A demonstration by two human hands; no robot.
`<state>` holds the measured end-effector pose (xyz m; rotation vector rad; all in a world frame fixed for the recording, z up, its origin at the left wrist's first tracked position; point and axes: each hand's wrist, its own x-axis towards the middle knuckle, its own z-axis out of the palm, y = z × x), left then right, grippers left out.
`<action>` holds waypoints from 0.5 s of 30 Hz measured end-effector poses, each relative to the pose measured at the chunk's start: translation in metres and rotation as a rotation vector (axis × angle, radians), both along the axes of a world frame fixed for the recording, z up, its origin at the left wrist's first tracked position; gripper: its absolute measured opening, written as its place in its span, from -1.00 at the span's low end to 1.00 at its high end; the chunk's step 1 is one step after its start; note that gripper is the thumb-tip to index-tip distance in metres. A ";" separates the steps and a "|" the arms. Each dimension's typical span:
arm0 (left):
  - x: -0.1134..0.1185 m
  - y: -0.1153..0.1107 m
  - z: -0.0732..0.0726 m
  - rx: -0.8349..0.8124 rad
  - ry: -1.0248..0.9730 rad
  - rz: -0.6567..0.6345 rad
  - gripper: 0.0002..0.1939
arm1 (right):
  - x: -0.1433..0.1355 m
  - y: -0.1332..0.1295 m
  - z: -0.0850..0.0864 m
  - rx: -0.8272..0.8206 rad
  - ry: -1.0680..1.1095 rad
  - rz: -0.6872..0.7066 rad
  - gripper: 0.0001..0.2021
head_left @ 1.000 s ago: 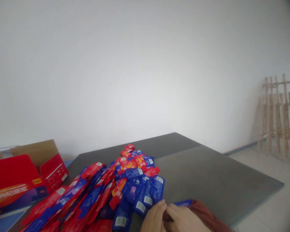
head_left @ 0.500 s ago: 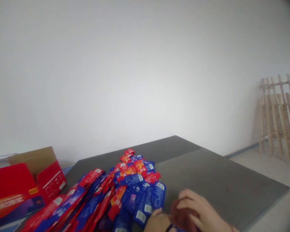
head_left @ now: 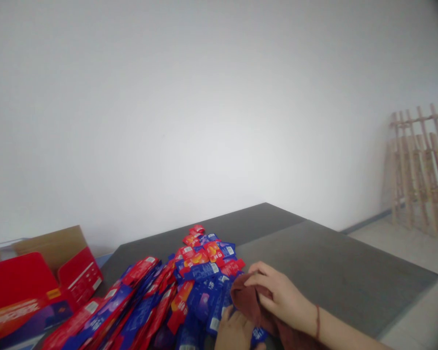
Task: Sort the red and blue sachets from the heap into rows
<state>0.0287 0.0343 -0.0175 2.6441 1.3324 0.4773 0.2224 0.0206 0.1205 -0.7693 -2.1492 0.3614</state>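
Note:
Near the bottom centre, my right hand (head_left: 277, 294) is closed around a bunched brown cloth (head_left: 248, 299), which hangs down toward the bottom edge. Just left of it, my left hand (head_left: 235, 330) rests low over the blue packets at the near right side of the pile. Its fingers are bent, and what they hold, if anything, is hidden. Red and blue packets (head_left: 204, 272) lie heaped in front of both hands. Further left, more packets (head_left: 131, 301) stand leaning in a long slanted row.
An open red and brown carton (head_left: 18, 277) stands at the left. The dark grey table (head_left: 336, 267) extends to the right, its far corner close to the white wall. Wooden racks (head_left: 423, 165) lean at the far right, beyond the table.
My right hand has moved up and left with the brown cloth, nearer the pile, and now covers some blue packets. More of my right forearm shows. My left hand has shifted slightly left.

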 end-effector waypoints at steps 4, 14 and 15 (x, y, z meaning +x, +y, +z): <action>-0.001 0.000 0.005 0.077 -0.032 -0.035 -0.38 | 0.018 -0.014 -0.033 -0.082 -0.261 -0.034 -0.45; 0.009 -0.010 0.021 0.029 -0.018 0.116 -0.56 | 0.069 -0.018 -0.082 -0.197 -0.357 -0.258 -0.26; 0.009 -0.010 0.022 0.024 -0.019 0.119 -0.57 | 0.074 -0.013 -0.073 -0.186 -0.356 -0.273 -0.29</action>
